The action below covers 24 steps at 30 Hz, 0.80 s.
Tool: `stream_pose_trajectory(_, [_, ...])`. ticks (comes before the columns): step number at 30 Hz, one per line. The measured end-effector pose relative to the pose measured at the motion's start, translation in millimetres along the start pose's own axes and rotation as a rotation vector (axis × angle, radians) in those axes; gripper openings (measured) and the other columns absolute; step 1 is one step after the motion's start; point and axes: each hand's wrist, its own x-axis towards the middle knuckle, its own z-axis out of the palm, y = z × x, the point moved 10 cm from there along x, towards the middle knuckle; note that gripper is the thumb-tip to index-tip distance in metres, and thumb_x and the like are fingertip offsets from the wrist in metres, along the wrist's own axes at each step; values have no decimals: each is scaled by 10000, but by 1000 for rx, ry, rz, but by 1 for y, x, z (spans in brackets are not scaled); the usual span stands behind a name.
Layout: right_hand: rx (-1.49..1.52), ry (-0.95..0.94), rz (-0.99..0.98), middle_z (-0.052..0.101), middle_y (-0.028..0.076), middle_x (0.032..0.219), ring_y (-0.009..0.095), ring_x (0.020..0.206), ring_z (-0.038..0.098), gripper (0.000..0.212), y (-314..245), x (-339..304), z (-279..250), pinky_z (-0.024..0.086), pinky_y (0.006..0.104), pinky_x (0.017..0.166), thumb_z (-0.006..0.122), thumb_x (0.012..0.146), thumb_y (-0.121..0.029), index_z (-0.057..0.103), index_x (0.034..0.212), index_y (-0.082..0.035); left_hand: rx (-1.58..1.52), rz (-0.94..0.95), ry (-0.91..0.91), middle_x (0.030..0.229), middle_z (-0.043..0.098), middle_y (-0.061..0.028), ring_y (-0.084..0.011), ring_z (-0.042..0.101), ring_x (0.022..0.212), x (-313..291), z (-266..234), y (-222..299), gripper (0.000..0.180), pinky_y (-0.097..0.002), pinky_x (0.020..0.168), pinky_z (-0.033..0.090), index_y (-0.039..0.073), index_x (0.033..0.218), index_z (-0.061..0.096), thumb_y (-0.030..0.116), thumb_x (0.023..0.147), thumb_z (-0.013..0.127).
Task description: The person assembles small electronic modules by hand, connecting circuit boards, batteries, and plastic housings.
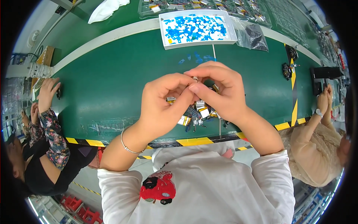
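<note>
Above the green table, my left hand [163,98] and my right hand [223,86] meet with their fingertips pinched together. Between them is a small silvery part [195,78], mostly covered by the fingers, so its kind cannot be made out. Both hands are closed on it. Just below and behind them lies a loose pile of small silver-and-yellow battery cells [203,112] with dark wires and little dark parts. My hands partly hide this pile.
Beyond my hands stands a white box [166,45] of blue and white bits, beside a clear bag [255,36] with dark contents. Scattered blue pieces [201,58] lie nearer. Yellow-black tape [195,142] runs along the front edge. Co-workers' hands [47,91] are at left and right.
</note>
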Motion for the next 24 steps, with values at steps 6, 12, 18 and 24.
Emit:
stream_pose_trajectory(6, [38,29,102,634,89,909,140,801,593,155,9,5,-13,470,248,700,589,818,39,652,960,32,264,116,56,742,671,-64,-87,626,629,1,-5,14,92,-210,565,486,-3,884,656,-4,806,607])
stream_pose_trajectory(12, [-481,120,-427,614,83,775,209,706,586,115,-52,3,-11,465,293,637,637,678,51,623,779,-2,330,136,90,717,661,-62,-81,605,594,1,-11,17,76,-214,533,468,5,861,653,-2,794,618])
stream_pose_trajectory(18, [-582,112,-443,579,57,719,183,656,560,121,-50,4,-10,452,272,605,617,647,56,564,732,-12,497,186,7,717,650,-63,-84,599,607,0,1,22,69,-220,548,467,-13,861,643,-18,810,597])
stream_pose_trajectory(24, [-746,450,-456,580,51,715,177,665,566,80,-46,20,-71,456,273,628,627,687,11,583,739,-32,252,-11,74,724,652,-50,-59,582,591,3,-10,5,58,-203,523,451,-1,873,639,7,834,597])
